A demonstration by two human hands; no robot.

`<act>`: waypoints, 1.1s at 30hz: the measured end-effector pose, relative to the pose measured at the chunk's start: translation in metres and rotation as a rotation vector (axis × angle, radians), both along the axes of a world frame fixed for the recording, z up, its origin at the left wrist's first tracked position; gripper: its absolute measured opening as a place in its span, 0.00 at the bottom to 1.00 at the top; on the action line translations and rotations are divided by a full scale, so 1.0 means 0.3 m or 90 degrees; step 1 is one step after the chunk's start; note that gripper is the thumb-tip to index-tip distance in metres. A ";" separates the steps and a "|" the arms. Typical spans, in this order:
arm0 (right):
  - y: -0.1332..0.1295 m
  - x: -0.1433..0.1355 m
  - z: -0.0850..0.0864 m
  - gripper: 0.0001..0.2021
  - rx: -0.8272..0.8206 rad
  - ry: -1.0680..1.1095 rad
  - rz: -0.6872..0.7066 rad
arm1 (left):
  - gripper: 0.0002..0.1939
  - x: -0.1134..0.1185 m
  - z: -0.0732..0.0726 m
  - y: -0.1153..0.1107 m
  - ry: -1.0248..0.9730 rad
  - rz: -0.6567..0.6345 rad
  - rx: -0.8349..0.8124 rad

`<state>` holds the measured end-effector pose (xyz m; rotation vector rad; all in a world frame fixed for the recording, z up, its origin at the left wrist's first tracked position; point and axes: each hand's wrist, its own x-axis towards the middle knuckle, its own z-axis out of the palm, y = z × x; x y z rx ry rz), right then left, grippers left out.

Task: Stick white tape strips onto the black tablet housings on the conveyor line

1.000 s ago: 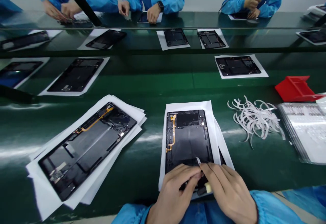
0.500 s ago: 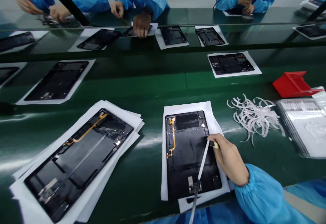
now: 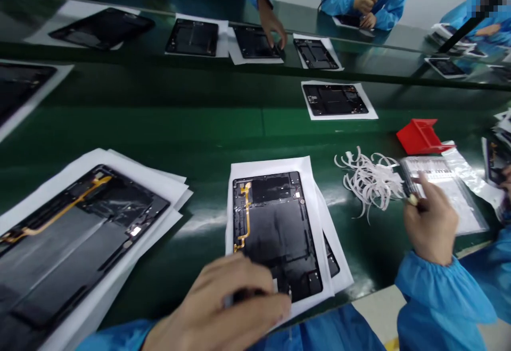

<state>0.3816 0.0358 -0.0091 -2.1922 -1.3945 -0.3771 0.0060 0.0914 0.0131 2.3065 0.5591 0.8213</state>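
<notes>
An opened black tablet housing [image 3: 275, 223] with an orange flex cable lies on white paper [image 3: 270, 164] in front of me. My left hand [image 3: 223, 303] is over its lower left corner with curled fingers. Something dark shows between them, too hidden to name. Farther right, my right hand [image 3: 433, 218] has its fingers bent around a small dark tool with a pale yellow end [image 3: 412, 200]. Its index finger reaches over a stack of clear plastic sheets [image 3: 463, 202]. Left of that hand lies a heap of curled white strips [image 3: 373, 178].
Another opened tablet housing [image 3: 75, 239] lies on stacked papers at the left. A red bin [image 3: 421, 137] stands behind the plastic sheets. One more housing [image 3: 335, 99] rests on paper farther back. Co-workers in blue sleeves sit across the bench and at the right edge.
My right hand has moved right, from the tablet housing to the plastic sheets. The long white strip over the housing is gone from view. My left hand has come in, and the view has shifted right.
</notes>
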 end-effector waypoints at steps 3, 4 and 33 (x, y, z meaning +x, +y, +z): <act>-0.002 -0.164 0.048 0.23 0.046 0.019 0.087 | 0.04 0.047 -0.001 0.107 -0.057 0.027 -0.088; 0.008 -0.232 0.060 0.22 0.023 0.071 0.202 | 0.02 0.064 -0.013 0.133 -0.076 0.033 -0.118; 0.269 -0.497 -0.136 0.03 -0.185 0.536 0.530 | 0.16 0.023 -0.234 -0.231 0.268 0.140 0.094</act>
